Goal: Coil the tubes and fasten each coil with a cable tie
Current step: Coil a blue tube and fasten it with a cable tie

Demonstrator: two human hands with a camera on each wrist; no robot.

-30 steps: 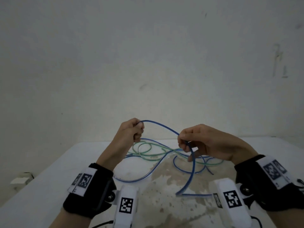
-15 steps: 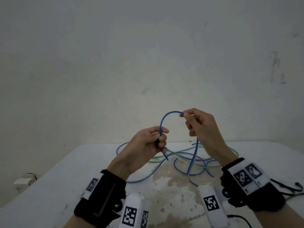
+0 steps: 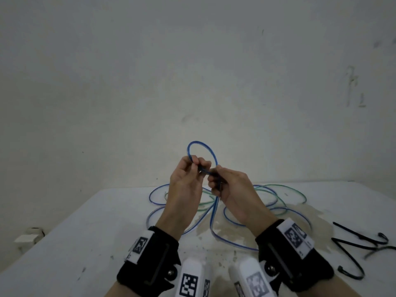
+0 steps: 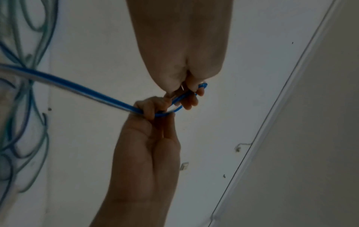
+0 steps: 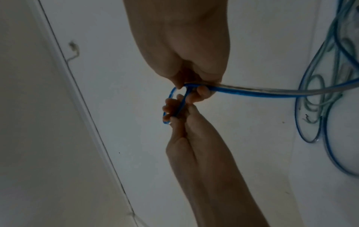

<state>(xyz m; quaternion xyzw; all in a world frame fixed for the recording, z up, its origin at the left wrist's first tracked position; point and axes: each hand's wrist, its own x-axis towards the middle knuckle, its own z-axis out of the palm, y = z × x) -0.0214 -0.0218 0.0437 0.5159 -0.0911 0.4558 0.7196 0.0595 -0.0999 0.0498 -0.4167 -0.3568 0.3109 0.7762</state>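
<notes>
Table (image 3: 64, 243): white top, worn to a brownish patch near the middle; loose tubing and ties are carried on it (no boxes or trays are seen).

Blue tube (image 3: 214, 215): thin, glossy, translucent with a blue core. Most of its length is spread in loose curves on the table; one end is raised above the table and bent into a single small loop (image 3: 201, 151) at the hands.

Green tube (image 3: 280, 186): thin, pale green, laid in loose curves on the table, tangled among the blue curves.

Cable ties (image 3: 360, 243): black, several, laid at the right of the table, well apart from the tubes.

Left hand (image 3: 186, 181): fingers curled, the loop's near end pinched between thumb and fingertips.

Right hand (image 3: 231, 187): fingers curled round the blue tube where the loop crosses, just beside the left hand, fingertips touching.
</notes>
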